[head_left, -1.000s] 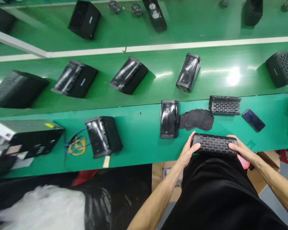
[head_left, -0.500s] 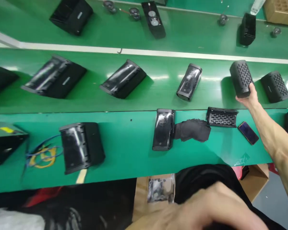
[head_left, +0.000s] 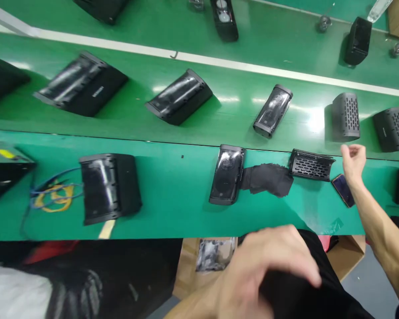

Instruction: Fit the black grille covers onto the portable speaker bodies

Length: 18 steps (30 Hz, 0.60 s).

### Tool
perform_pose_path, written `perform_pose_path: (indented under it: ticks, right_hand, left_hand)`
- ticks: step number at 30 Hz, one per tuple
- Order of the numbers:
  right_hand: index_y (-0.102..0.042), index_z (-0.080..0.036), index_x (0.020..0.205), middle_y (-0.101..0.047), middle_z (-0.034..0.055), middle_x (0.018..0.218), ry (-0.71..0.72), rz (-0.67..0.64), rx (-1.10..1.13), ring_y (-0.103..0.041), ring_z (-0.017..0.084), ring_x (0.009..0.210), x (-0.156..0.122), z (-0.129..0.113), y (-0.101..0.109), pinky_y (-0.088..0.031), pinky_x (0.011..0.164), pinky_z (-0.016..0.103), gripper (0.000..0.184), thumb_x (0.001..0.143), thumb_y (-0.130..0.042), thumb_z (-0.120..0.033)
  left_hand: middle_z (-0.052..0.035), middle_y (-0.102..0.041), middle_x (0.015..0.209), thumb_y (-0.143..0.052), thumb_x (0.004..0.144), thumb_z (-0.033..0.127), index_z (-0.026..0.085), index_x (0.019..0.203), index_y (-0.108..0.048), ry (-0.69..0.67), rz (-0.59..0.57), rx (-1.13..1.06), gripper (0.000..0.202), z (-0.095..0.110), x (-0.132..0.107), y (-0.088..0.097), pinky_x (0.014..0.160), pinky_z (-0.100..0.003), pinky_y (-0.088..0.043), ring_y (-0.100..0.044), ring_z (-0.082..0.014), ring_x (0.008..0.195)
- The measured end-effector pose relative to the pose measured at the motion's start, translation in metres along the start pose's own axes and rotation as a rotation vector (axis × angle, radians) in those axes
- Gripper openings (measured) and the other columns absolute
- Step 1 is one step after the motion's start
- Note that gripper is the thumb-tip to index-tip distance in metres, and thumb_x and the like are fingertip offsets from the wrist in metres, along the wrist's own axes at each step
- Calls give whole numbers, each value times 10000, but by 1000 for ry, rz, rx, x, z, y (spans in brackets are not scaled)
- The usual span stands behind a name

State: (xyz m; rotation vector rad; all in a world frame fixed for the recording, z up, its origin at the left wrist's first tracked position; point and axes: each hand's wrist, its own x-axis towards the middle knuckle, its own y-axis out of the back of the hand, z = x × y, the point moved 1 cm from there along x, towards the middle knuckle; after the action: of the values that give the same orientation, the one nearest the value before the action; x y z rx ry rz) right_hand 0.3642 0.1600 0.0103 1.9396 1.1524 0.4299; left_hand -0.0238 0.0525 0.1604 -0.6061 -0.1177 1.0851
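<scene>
My right hand [head_left: 354, 164] is off the grey speaker [head_left: 346, 116], just in front of it, with loosely curled fingers and nothing visible between them. That speaker stands upright on the raised green surface, its slotted grille facing right. Close to the same hand lie a phone [head_left: 343, 190] and a loose slotted grille cover [head_left: 310, 165]. My left hand [head_left: 269, 257], somewhat blurred, hangs low over my lap, fingers curved and apart; dark cloth lies beneath it. Before me on the bench are a glossy-fronted speaker [head_left: 226, 175] and a stack of black sheets [head_left: 268, 179].
Another slotted speaker [head_left: 392, 129] stands at far right. Several glossy-fronted speakers, one [head_left: 272, 110] near the middle, line the raised surface. A large speaker [head_left: 111, 188] and a coiled cable [head_left: 58, 197] are at left. Cardboard boxes, one [head_left: 347, 254] at right, sit below the bench edge.
My right hand has let go of the grey speaker, which now stands on the raised surface, and has drawn back towards me. My left hand has shifted slightly upward. The view has tilted.
</scene>
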Motion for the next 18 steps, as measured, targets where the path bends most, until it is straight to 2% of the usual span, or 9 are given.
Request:
perform_pose_path:
  ticks: [1, 3, 4, 5, 7, 9, 11, 14, 18]
  right_hand:
    - [-658, -160, 1102, -720, 130, 1057, 24, -51, 6, -630, 236, 928, -29, -1, -9, -506, 901, 409, 410, 951, -681, -540]
    - [-687, -217, 826, -706, 31, 797, 86, -297, 22, -628, 207, 755, -90, -2, -35, -501, 765, 345, 309, 880, -777, -508]
    - [-692, -229, 809, -703, 14, 766, 140, -522, -15, -630, 199, 723, -118, -3, -52, -484, 731, 329, 276, 922, -746, -475]
    - [-703, -235, 821, -719, 14, 782, 163, -654, -75, -645, 199, 723, -141, -2, -68, -472, 717, 318, 235, 944, -734, -433]
    - [-726, -237, 919, -759, 39, 908, 143, -717, -260, -682, 213, 800, -170, 0, -96, -459, 720, 308, 128, 967, -723, -356]
    - [-738, -236, 991, -764, 69, 1017, 123, -691, -416, -697, 231, 878, -176, 3, -112, -451, 723, 308, 102, 1003, -682, -321]
    - [-752, -239, 1023, -751, 83, 1060, 166, -704, -464, -696, 239, 926, -171, 5, -114, -450, 734, 310, 164, 1051, -611, -318]
    - [-760, -247, 1036, -720, 84, 1063, 275, -784, -391, -682, 236, 960, -156, 2, -96, -467, 796, 316, 221, 1074, -554, -320]
    - [-695, -234, 878, -678, 78, 1062, 361, -1026, -76, -643, 236, 997, -141, -18, -62, -497, 922, 352, 275, 1054, -551, -389]
  left_hand:
    - [-77, -740, 736, -574, 1028, 653, 240, 941, -771, 25, 62, -11, 465, -20, 14, 4, 681, -366, -560, -691, -236, 704]
    - [-26, -666, 668, -676, 980, 605, 214, 825, -697, 205, 319, 57, 420, -71, 31, 17, 642, -305, -509, -617, -178, 638]
    - [1, -610, 618, -706, 942, 614, 211, 758, -647, 261, 441, 71, 447, -98, 34, 24, 610, -285, -478, -560, -152, 590]
    - [14, -585, 600, -723, 904, 634, 209, 750, -633, 311, 517, 67, 461, -123, 34, 31, 586, -273, -457, -528, -139, 567]
    - [18, -594, 610, -753, 832, 660, 205, 785, -649, 377, 595, 78, 469, -165, 28, 45, 565, -262, -445, -521, -134, 559]
    - [0, -636, 661, -745, 811, 657, 203, 821, -666, 376, 651, 116, 461, -193, 22, 57, 573, -261, -460, -555, -142, 592]
    - [-31, -685, 748, -702, 849, 613, 203, 872, -684, 332, 696, 190, 412, -206, 18, 67, 617, -276, -500, -613, -162, 667]
    - [-99, -763, 1025, -639, 907, 431, 204, 1059, -719, 205, 693, 403, 284, -208, 19, 77, 811, -355, -580, -707, -225, 930]
    - [-136, -636, 1528, -646, 784, 189, 229, 1402, -660, -51, 403, 696, 619, -198, 37, 82, 1213, -528, -446, -529, -318, 1460]
